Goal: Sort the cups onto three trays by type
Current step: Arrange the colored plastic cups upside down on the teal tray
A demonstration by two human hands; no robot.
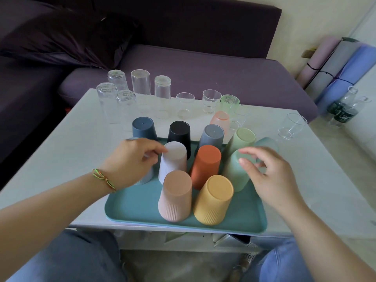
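A teal tray (142,208) lies at the front of the white table (61,143) and carries several upside-down ribbed plastic cups: white (173,161), orange (205,165), pink (176,196), yellow (213,200), black (179,133) and others. My left hand (130,161) is closed over a pale blue cup (147,177) at the tray's left edge, which it mostly hides. My right hand (268,176) curls round the top of a mint green cup (236,174) on the tray's right side, thumb on its front. Clear glasses (142,86) stand behind the tray.
Tall upturned glasses stand at the table's back left and short ones at the back centre, with a green glass (230,102) and a pink one (219,119). One clear glass (291,127) sits alone at the right. A purple sofa (203,74) is behind, rolled mats (335,72) at the right.
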